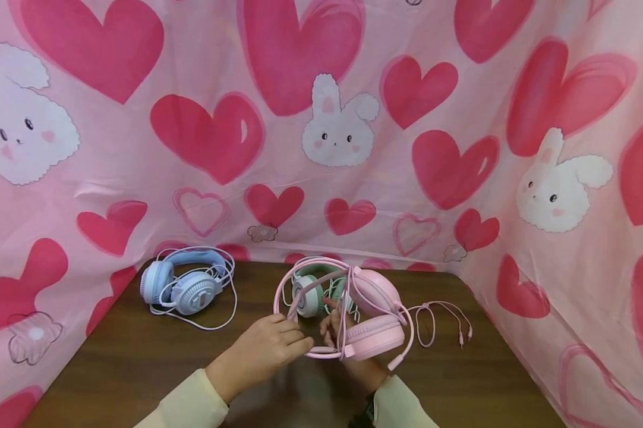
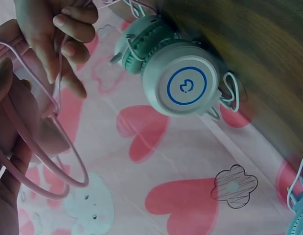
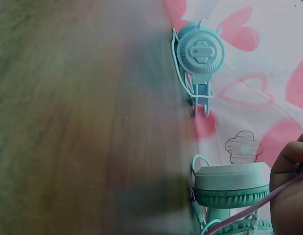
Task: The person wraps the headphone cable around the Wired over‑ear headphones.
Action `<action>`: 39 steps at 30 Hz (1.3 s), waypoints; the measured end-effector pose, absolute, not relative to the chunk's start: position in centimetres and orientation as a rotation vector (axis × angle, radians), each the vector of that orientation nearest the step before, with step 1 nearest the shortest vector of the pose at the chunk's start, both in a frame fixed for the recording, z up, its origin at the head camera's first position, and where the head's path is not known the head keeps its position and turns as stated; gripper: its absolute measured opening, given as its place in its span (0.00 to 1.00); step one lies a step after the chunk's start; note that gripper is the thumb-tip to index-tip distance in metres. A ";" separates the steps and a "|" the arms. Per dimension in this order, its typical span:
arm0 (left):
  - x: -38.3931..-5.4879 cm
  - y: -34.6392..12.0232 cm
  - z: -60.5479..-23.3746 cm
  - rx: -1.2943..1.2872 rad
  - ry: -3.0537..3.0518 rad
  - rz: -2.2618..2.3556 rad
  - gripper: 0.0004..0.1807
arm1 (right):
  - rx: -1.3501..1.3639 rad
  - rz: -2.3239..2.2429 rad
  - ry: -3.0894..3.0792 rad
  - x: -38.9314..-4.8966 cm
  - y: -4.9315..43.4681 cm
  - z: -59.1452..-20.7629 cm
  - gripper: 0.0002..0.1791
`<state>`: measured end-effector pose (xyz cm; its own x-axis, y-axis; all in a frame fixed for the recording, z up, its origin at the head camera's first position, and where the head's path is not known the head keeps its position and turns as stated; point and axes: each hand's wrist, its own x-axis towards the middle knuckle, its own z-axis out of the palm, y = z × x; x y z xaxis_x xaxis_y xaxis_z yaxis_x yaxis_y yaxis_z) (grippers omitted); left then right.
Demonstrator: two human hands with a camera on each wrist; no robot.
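Observation:
A pink headset [image 1: 375,339] with a boom microphone is held up above the table, its ear cups towards the right. My left hand [image 1: 262,351] grips the headband at its near side. Loops of thin pink cable [image 1: 346,297] run around the headband and ear cups. Behind these loops is my right hand [image 1: 332,324], partly hidden by the headset. In the left wrist view the right hand [image 2: 63,34] has the cable between its curled fingers. The right wrist view shows the pink cable [image 3: 254,205] running into the fingers of that hand [image 3: 291,191].
A green and white headset [image 2: 180,85] sits at the back middle of the brown table [image 1: 139,368], just behind the pink one. Light blue headphones [image 1: 193,291] with a looped cable lie at the back left. Cable plugs [image 1: 466,339] trail on the right. Patterned pink cloth [image 1: 204,59] surrounds the table.

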<state>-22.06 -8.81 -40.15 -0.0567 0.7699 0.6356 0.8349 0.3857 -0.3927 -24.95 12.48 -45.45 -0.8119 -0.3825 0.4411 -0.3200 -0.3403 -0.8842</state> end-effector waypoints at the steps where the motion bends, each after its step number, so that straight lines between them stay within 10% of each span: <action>1: -22.1 -8.9 -40.0 -1.394 -1.835 -0.096 0.21 | -0.913 -2.359 1.822 -24.6 12.0 -45.1 0.42; 8: -22.1 -9.1 -39.8 -1.378 -1.830 -0.063 0.21 | -0.971 -2.241 2.015 -23.7 11.2 -46.9 0.22; 39: -23.8 -9.2 -39.2 -1.285 -1.863 -0.051 0.10 | -0.831 -2.047 2.113 -21.3 10.7 -47.1 0.18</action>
